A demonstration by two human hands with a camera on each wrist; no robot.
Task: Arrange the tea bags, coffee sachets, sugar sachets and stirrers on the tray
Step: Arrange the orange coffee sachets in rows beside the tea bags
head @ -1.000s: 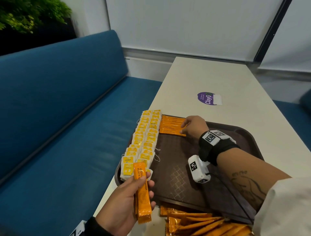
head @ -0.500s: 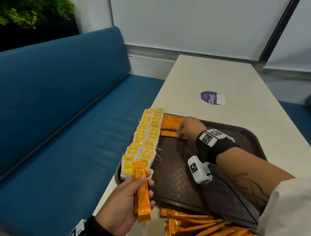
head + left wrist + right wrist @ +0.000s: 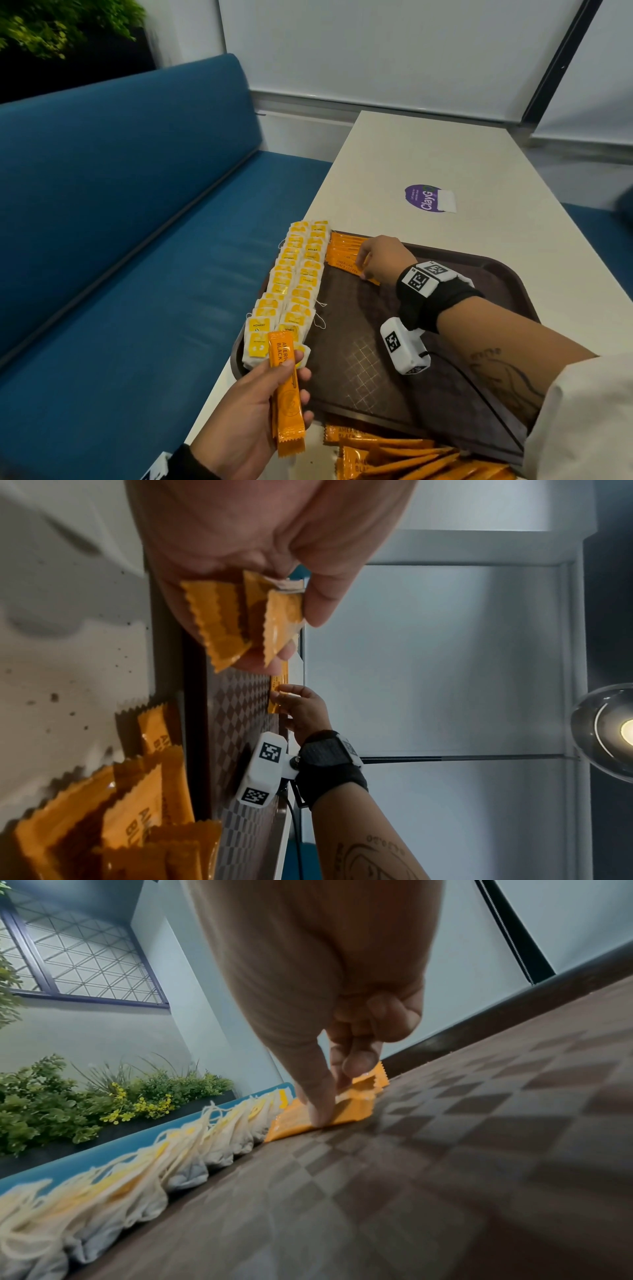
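A brown tray [image 3: 496,274] lies on the pale table. Two rows of yellow-tagged tea bags [image 3: 294,284] run along its left side. Several orange coffee sachets [image 3: 342,246] lie side by side in the far left corner. My right hand [image 3: 365,264] reaches there and pinches the nearest sachet [image 3: 298,1123], its thumb tip [image 3: 318,1112] pressing it onto the tray floor. My left hand [image 3: 297,382] hovers at the tray's near left corner and grips upright coffee sachets [image 3: 287,421], whose crimped ends [image 3: 219,626] show under the palm. No sugar sachets or stirrers are in view.
A loose pile of orange sachets [image 3: 411,455] lies on the table in front of the tray's near rim. A purple sticker [image 3: 428,198] sits farther along the table. A blue bench [image 3: 120,240] runs along the left, beyond the table edge.
My right hand drew back a little toward me with a sachet, now set at the near edge of the orange row. The left hand keeps its sachets in place.
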